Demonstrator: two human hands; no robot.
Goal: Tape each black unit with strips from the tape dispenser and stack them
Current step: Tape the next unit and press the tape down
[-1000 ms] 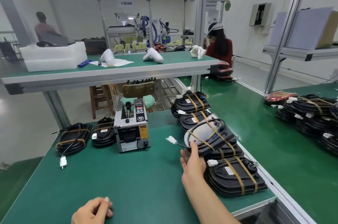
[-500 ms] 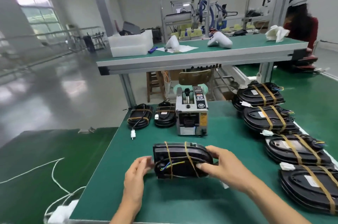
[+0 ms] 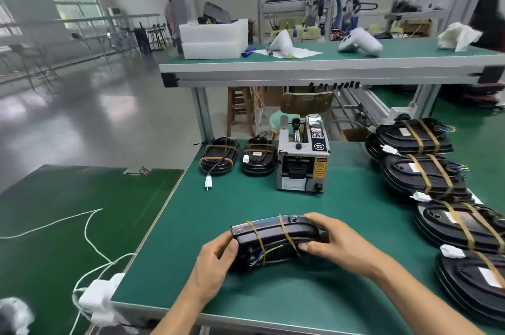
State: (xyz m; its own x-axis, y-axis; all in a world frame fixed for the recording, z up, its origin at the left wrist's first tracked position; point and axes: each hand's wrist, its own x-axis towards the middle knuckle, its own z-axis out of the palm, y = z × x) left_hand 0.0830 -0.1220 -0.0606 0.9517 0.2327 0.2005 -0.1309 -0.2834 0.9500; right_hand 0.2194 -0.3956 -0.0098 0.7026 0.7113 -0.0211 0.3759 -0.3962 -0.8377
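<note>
Mostly open green table (image 3: 273, 206) mat in the centre of the frame, between the hands and the tape dispenser (image 3: 302, 155) at upper centre; table's left edge runs diagonally at lower left, near edge along the bottom. Taped stacks (image 3: 426, 170) crowd the right side of the frame; two small taped units (image 3: 237, 155) sit just left of the dispenser. Black unit (image 3: 276, 239) held at lower centre, between both hands, tilted on its edge on the mat. Left hand (image 3: 216, 258) grips its left end, fingers curled round. Right hand (image 3: 336, 241) grips the right end, thumb on the near face. Long axis runs left-right across the frame, two tape bands crossing it; coloured wires face the camera.
</note>
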